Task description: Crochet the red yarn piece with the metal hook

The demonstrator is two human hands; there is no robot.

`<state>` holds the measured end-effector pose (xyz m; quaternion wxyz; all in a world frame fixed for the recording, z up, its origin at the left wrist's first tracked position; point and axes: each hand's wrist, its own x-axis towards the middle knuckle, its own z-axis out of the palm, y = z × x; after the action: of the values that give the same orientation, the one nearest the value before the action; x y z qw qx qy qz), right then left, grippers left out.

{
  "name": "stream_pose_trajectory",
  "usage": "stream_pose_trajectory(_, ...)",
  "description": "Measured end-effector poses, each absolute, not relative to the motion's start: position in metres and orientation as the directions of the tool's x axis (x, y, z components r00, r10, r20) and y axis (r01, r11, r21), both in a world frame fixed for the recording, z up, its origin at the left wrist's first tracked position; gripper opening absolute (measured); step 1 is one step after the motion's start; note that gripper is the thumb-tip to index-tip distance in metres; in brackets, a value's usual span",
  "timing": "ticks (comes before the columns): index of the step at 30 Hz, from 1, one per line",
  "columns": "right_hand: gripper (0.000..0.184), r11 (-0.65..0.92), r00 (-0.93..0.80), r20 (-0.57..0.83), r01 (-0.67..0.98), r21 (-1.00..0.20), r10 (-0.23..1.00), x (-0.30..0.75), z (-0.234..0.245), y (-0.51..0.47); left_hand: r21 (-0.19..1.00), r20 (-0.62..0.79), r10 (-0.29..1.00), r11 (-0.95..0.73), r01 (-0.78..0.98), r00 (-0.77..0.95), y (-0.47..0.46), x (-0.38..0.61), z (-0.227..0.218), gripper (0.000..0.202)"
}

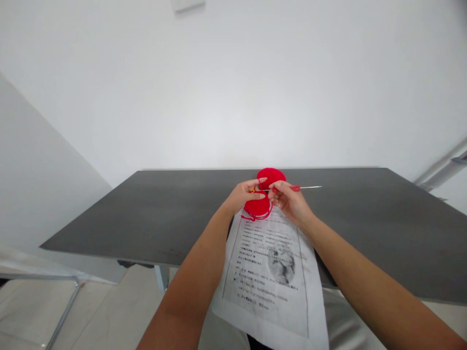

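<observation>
My left hand (245, 194) pinches a round red crochet piece (257, 206), with a strand of red yarn running up over its raised index finger. A small yellow thing, perhaps a stitch marker, shows at the piece's upper edge. Closed around the red handle of a crochet hook (295, 188) is my right hand (286, 199). The hook lies nearly level: one metal end sticks out to the right, the other reaches the crochet piece. Loose yarn loops hang below the piece. Just behind both hands sits a red ball of yarn (271, 176), partly hidden by the fingers.
A printed sheet (270, 291) with text and a dark picture hangs over the near edge of the dark grey table (175, 209) toward my lap. The table backs onto a white wall (233, 87). A metal-framed chair (65, 311) stands at the lower left.
</observation>
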<state>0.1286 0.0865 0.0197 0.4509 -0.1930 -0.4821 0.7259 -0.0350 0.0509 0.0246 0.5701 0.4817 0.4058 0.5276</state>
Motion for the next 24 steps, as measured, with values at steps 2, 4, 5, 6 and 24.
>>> stream_pose_trajectory(2, 0.016, -0.042, -0.515, 0.213, -0.439, -0.898, 0.83, 0.1291, 0.018, 0.0867, 0.975, 0.05, 0.993, -0.025, -0.223, 0.111, 0.05, -0.0357, 0.0258, 0.077)
stream_pose_trajectory(4, 0.014, 0.083, -0.483, 0.278, -0.386, -0.919, 0.83, 0.1297, 0.0161, 0.0879, 0.972, 0.049, 0.991, -0.018, -0.236, 0.127, 0.0493, -0.0364, 0.0266, 0.082)
stream_pose_trajectory(5, 0.014, 0.161, -0.46, 0.316, -0.345, -0.925, 0.83, 0.13, 0.0153, 0.0886, 0.971, 0.046, 0.99, -0.012, -0.237, 0.136, 0.0493, -0.0368, 0.0266, 0.084)
stream_pose_trajectory(6, 0.014, 0.24, -0.44, 0.355, -0.296, -0.924, 0.825, 0.1304, 0.0149, 0.0891, 0.973, 0.04, 0.989, -0.006, -0.231, 0.142, 0.0494, -0.0372, 0.0264, 0.085)
stream_pose_trajectory(24, 0.01, 0.478, -0.41, 0.489, -0.138, -0.867, 0.77, 0.1311, 0.0227, 0.0826, 0.996, 0.05, 0.994, -0.042, -0.083, 0.101, 0.0489, -0.0345, 0.0273, 0.081)
